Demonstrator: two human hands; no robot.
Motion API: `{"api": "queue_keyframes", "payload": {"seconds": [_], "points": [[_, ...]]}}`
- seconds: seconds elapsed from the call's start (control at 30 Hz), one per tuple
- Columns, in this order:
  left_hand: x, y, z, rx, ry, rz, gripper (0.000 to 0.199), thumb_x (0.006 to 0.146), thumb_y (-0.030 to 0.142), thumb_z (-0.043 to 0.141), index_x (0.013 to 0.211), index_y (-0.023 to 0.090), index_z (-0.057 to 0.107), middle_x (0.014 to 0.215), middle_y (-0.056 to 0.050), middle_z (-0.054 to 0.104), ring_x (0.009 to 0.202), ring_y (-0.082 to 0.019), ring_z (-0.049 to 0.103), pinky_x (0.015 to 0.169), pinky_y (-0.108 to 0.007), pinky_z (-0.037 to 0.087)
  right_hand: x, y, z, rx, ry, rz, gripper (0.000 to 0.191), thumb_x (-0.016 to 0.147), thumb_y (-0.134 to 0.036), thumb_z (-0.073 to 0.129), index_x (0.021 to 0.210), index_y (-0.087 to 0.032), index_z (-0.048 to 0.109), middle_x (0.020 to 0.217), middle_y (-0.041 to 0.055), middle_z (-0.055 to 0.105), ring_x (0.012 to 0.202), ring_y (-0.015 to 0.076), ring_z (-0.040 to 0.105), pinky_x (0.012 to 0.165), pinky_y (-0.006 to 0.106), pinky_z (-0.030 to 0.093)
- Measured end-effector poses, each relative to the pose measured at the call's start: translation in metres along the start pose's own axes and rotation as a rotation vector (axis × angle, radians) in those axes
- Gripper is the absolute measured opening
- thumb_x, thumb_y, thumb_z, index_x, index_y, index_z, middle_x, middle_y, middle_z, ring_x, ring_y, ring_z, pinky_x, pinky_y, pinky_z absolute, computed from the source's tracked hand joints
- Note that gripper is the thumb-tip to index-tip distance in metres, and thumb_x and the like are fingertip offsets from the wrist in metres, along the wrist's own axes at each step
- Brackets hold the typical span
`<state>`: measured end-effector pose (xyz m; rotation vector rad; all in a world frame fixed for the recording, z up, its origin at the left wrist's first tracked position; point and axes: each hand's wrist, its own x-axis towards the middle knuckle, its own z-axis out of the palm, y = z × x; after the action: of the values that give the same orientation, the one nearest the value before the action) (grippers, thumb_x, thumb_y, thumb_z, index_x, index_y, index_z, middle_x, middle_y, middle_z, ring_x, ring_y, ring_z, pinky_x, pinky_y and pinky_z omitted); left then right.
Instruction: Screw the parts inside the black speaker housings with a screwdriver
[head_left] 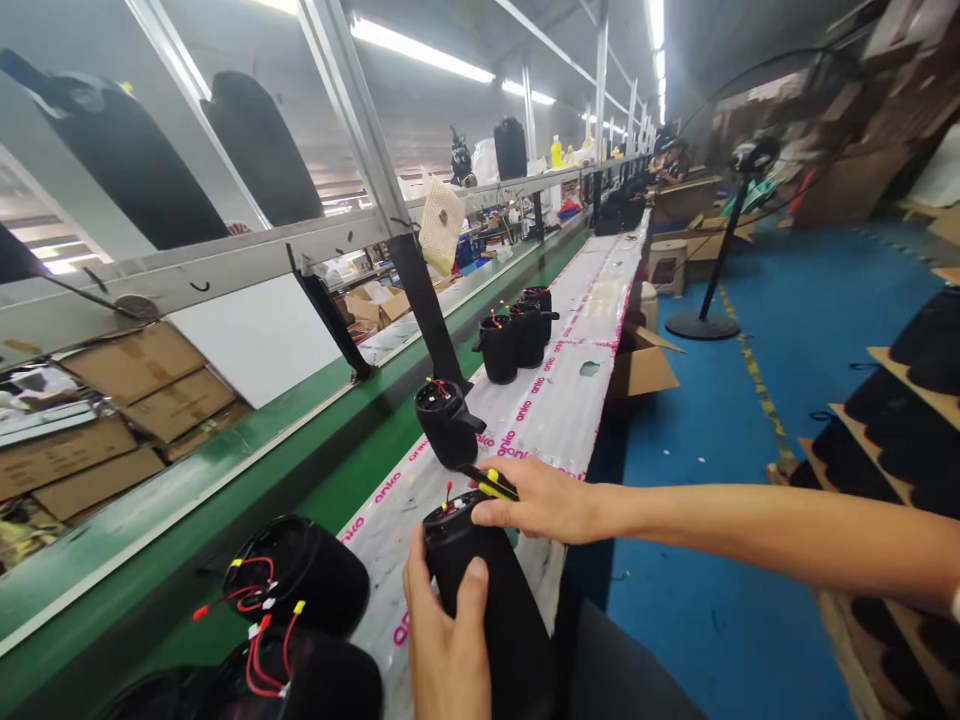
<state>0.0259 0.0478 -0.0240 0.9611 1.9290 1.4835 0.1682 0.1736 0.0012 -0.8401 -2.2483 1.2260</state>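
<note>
Left hand (450, 630): curled round black cylinder (510, 620), near bench (577, 370) edge. Right hand (536, 498): pinching black-yellow tool (497, 484) at cylinder top. Second cylinder (450, 435): upright on bench, just beyond tool. Red-wired cylinders (337, 575): farther left.

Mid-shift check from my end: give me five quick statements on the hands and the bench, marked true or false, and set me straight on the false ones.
1. The left hand holds a black cylinder. True.
2. Every visible wire is blue. False: red wires show at a lower-left cylinder.
3. The right hand holds a black-and-yellow tool. True.
4. The white covering bears pink lettering. True.
5. Only one cylinder has been set down beyond the hands. False: several further cylinders stand there.
</note>
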Motion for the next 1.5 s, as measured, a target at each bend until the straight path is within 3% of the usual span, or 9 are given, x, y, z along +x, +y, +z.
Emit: {"api": "queue_keyframes", "payload": {"seconds": [0.1, 0.23, 0.33, 0.47, 0.57, 0.73, 1.17, 1.33, 1.5], "points": [[0.008, -0.009, 0.001, -0.243, -0.091, -0.112, 0.081, 0.073, 0.053, 0.075, 0.143, 0.022, 0.048, 0.138, -0.013, 0.062, 0.127, -0.034, 0.059, 0.109, -0.046, 0.046, 0.002, 0.014, 0.003, 0.27, -0.052, 0.066, 0.053, 0.087, -0.063, 0.064, 0.115, -0.019, 0.055, 0.077, -0.0035, 0.059, 0.05, 0.0099, 0.053, 0.046, 0.022, 0.043], [0.011, -0.003, 0.004, -0.369, -0.265, -0.08, 0.078, 0.069, 0.056, 0.077, 0.134, 0.019, 0.057, 0.124, -0.012, 0.07, 0.118, -0.035, 0.064, 0.103, -0.046, 0.049, 0.003, 0.023, 0.004, 0.376, -0.064, 0.037, 0.048, 0.087, -0.057, 0.068, 0.112, -0.019, 0.054, 0.067, -0.0073, 0.053, 0.047, 0.0095, 0.052, 0.045, 0.021, 0.042], [0.013, 0.006, 0.001, -0.194, -0.133, 0.026, 0.074, 0.07, 0.054, 0.078, 0.132, 0.019, 0.059, 0.12, -0.011, 0.071, 0.115, -0.033, 0.065, 0.105, -0.047, 0.047, -0.001, 0.02, 0.001, 0.366, -0.005, 0.031, 0.045, 0.09, -0.057, 0.063, 0.113, -0.019, 0.052, 0.069, -0.0062, 0.056, 0.049, 0.0105, 0.053, 0.047, 0.023, 0.043], [0.018, 0.012, -0.007, 0.087, 0.057, 0.047, 0.081, 0.069, 0.054, 0.078, 0.139, 0.02, 0.052, 0.121, -0.011, 0.069, 0.112, -0.033, 0.065, 0.099, -0.047, 0.048, -0.012, 0.007, -0.009, -0.04, 0.207, -0.216, 0.035, 0.102, -0.049, 0.043, 0.108, -0.017, 0.054, 0.08, 0.0004, 0.065, 0.059, 0.0116, 0.056, 0.059, 0.026, 0.044], [0.02, 0.012, -0.009, 0.159, 0.039, 0.025, 0.083, 0.07, 0.055, 0.076, 0.14, 0.02, 0.049, 0.121, -0.012, 0.069, 0.112, -0.033, 0.064, 0.097, -0.047, 0.047, -0.017, 0.0, -0.012, -0.524, 0.132, -0.439, 0.029, 0.105, -0.041, 0.039, 0.107, -0.017, 0.056, 0.083, 0.0026, 0.067, 0.067, 0.0142, 0.059, 0.06, 0.028, 0.038], [0.018, 0.014, -0.007, 0.203, 0.048, 0.032, 0.077, 0.07, 0.056, 0.075, 0.136, 0.023, 0.052, 0.12, -0.01, 0.068, 0.113, -0.033, 0.063, 0.1, -0.047, 0.045, -0.013, -0.007, -0.011, -0.983, 0.009, -0.501, 0.025, 0.106, -0.039, 0.039, 0.1, -0.018, 0.052, 0.083, 0.0027, 0.066, 0.064, 0.0152, 0.059, 0.05, 0.032, 0.022], [0.017, 0.014, -0.005, 0.207, 0.011, 0.105, 0.07, 0.069, 0.051, 0.076, 0.131, 0.025, 0.057, 0.122, -0.009, 0.068, 0.117, -0.033, 0.062, 0.101, -0.047, 0.045, -0.007, -0.021, -0.019, -1.137, -0.08, -0.538, 0.02, 0.105, -0.037, 0.043, 0.101, -0.019, 0.051, 0.076, 0.002, 0.066, 0.057, 0.0154, 0.06, 0.046, 0.034, 0.014], [0.018, 0.014, -0.004, 0.276, 0.046, 0.09, 0.072, 0.068, 0.052, 0.077, 0.132, 0.025, 0.055, 0.121, -0.011, 0.068, 0.115, -0.035, 0.062, 0.099, -0.05, 0.047, -0.003, -0.031, -0.021, -1.156, -0.134, -0.517, 0.013, 0.103, -0.028, 0.046, 0.1, -0.018, 0.052, 0.071, 0.0016, 0.065, 0.052, 0.0151, 0.057, 0.046, 0.033, 0.015], [0.017, 0.012, -0.003, 0.306, 0.055, 0.077, 0.079, 0.066, 0.055, 0.076, 0.135, 0.025, 0.052, 0.12, -0.012, 0.068, 0.113, -0.037, 0.063, 0.098, -0.051, 0.047, 0.001, -0.012, -0.019, -1.07, -0.109, -0.558, 0.023, 0.105, -0.037, 0.042, 0.1, -0.018, 0.054, 0.081, 0.0034, 0.07, 0.061, 0.0159, 0.062, 0.048, 0.032, 0.018]]}}
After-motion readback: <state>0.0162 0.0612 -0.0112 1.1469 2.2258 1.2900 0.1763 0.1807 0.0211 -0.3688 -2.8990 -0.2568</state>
